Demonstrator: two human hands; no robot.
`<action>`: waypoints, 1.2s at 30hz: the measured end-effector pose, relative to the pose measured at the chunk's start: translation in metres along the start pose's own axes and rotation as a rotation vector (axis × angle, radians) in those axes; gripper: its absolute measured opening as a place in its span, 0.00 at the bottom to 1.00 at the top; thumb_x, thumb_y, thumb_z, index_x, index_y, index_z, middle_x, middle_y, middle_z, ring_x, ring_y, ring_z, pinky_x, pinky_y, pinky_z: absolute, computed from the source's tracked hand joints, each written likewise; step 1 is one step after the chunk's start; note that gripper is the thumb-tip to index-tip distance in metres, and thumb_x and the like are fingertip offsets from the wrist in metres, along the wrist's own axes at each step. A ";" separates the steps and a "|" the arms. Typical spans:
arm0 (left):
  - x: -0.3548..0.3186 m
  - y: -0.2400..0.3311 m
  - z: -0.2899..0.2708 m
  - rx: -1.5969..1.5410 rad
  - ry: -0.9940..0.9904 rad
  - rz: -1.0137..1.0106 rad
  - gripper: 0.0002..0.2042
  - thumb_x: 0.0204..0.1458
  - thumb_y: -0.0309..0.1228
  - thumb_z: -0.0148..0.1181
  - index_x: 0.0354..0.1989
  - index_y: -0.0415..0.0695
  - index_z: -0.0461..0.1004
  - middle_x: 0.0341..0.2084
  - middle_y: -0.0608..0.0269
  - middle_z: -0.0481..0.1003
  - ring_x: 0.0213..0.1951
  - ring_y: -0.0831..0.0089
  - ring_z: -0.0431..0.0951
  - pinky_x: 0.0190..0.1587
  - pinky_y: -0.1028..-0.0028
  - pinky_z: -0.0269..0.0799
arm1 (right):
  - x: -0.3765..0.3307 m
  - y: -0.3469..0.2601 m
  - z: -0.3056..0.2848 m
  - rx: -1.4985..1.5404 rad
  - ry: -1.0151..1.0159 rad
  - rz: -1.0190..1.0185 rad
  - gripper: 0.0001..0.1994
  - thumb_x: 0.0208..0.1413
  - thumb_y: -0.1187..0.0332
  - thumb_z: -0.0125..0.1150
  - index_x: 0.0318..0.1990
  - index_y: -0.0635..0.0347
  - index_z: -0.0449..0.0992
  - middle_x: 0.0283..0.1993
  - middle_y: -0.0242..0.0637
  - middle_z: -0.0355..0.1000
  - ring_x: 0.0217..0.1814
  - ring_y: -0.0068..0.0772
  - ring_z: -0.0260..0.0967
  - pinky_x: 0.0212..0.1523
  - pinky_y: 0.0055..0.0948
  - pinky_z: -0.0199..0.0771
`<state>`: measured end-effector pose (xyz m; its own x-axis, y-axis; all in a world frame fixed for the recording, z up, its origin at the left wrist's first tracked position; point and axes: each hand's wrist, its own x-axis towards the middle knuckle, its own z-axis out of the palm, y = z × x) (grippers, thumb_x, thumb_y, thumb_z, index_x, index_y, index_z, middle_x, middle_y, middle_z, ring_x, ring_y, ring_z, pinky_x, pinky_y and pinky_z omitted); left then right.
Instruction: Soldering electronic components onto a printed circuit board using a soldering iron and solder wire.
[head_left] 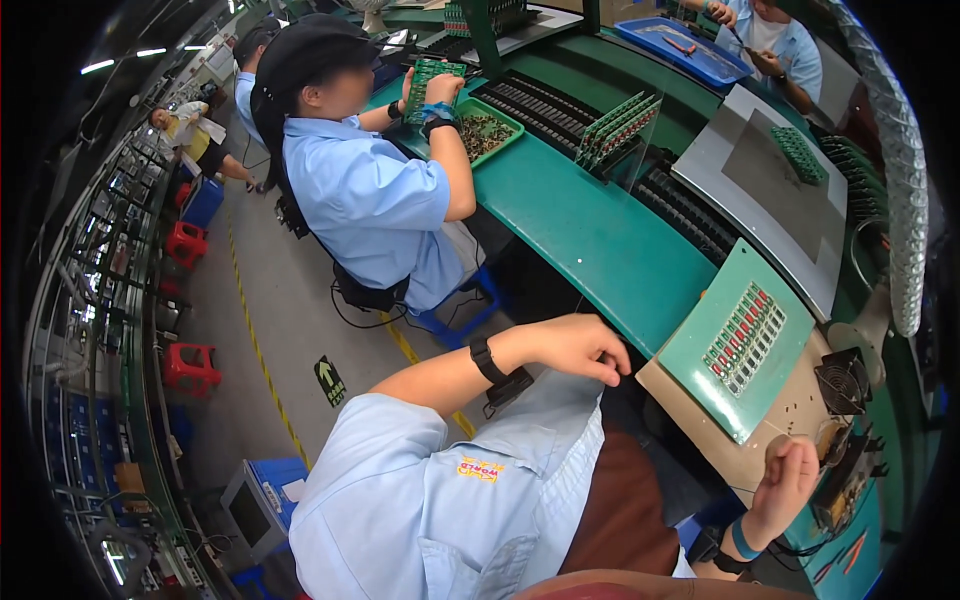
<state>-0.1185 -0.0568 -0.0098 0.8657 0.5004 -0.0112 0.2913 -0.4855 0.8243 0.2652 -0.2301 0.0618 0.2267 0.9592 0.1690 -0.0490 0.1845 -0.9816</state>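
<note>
Probably light and stiff, but delicate in its middle

At the left, the left hand (582, 347) hangs near the edge of the green counter (600, 262); its fingers are loosely bent and I see nothing in them. To the right is the flat green plate (712, 408), with its lower part over a brown sheet (672, 402). On it lies a panel of small circuit boards (742, 342) in red and pale rows. I judge the plate rigid, light and rather slippery, since its surface shines. The rows could be fragile, so it seems better to take hold by the bare margins. Farther right, the right hand (787, 484) is near the sheet and a black fan (843, 382); its fingers are curled, and I cannot tell whether they grasp something small.
</note>
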 end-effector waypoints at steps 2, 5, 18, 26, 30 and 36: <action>-0.009 -0.031 0.016 -0.215 -0.040 -0.108 0.16 0.56 0.38 0.70 0.49 0.42 0.83 0.36 0.64 0.84 0.30 0.70 0.81 0.34 0.69 0.75 | 0.006 0.007 0.004 -0.130 0.020 0.075 0.14 0.73 0.62 0.53 0.35 0.60 0.71 0.20 0.20 0.58 0.21 0.13 0.49 0.25 0.19 0.46; -0.006 -0.017 0.005 -0.153 -0.027 -0.063 0.17 0.56 0.37 0.70 0.50 0.42 0.82 0.36 0.63 0.84 0.29 0.71 0.81 0.33 0.70 0.74 | 0.008 0.011 0.013 -0.239 -0.119 0.124 0.14 0.72 0.62 0.56 0.37 0.64 0.75 0.21 0.19 0.59 0.21 0.10 0.49 0.22 0.18 0.41; 0.104 0.098 0.007 -0.393 0.306 0.458 0.07 0.52 0.28 0.73 0.40 0.45 0.86 0.31 0.64 0.82 0.30 0.71 0.80 0.32 0.72 0.73 | 0.028 0.000 0.087 -0.279 -0.159 0.210 0.11 0.70 0.69 0.57 0.36 0.67 0.79 0.21 0.24 0.65 0.20 0.14 0.59 0.22 0.19 0.55; 0.118 0.083 -0.032 -0.497 0.443 0.429 0.08 0.47 0.22 0.76 0.37 0.45 0.88 0.33 0.63 0.82 0.31 0.72 0.80 0.33 0.74 0.75 | 0.042 0.000 0.059 -0.378 -0.118 0.135 0.10 0.67 0.73 0.57 0.33 0.66 0.80 0.22 0.30 0.69 0.21 0.18 0.64 0.23 0.23 0.61; 0.127 0.091 -0.012 -0.414 0.227 0.299 0.08 0.48 0.24 0.75 0.38 0.47 0.88 0.33 0.65 0.81 0.31 0.73 0.81 0.32 0.74 0.75 | 0.043 -0.008 0.061 -0.422 -0.184 0.141 0.08 0.65 0.74 0.58 0.33 0.65 0.80 0.21 0.32 0.71 0.21 0.24 0.66 0.25 0.26 0.64; 0.140 0.083 0.004 -0.284 0.214 0.462 0.08 0.48 0.25 0.74 0.37 0.49 0.87 0.33 0.69 0.80 0.30 0.71 0.81 0.31 0.73 0.76 | 0.045 0.003 0.063 -0.459 -0.219 0.108 0.07 0.63 0.75 0.59 0.34 0.63 0.82 0.21 0.33 0.73 0.24 0.31 0.69 0.29 0.30 0.68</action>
<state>0.0283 -0.0303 0.0546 0.7667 0.4306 0.4762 -0.2432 -0.4917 0.8361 0.2144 -0.1734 0.0723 0.0324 0.9990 0.0306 0.3823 0.0159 -0.9239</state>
